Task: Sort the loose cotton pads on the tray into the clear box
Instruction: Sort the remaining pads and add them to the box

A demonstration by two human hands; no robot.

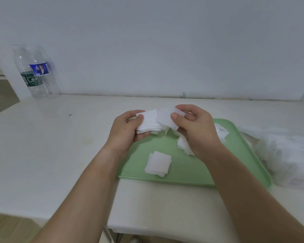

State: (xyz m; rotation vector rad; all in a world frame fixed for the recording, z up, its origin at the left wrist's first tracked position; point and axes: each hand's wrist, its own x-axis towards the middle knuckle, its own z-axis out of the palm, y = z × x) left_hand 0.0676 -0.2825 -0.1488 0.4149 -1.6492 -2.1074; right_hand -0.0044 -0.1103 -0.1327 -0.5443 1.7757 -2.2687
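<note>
A green tray [188, 171] lies on the white table. Both hands hover above its far left part. My left hand [124, 132] grips a stack of white square cotton pads [150, 122] from the left. My right hand [195, 130] pinches a single pad [166, 116] at the stack's right side between thumb and fingers. A small neat pile of pads [158, 163] rests on the tray near its front. More loose pads [183, 145] lie under my right hand, and others [221, 133] sit further right. The clear box [286, 155] with white pads inside stands right of the tray.
Two clear plastic water bottles [36, 72] stand at the back left against the wall. The white table [51, 148] stretches left of the tray, and its front edge runs close below the tray.
</note>
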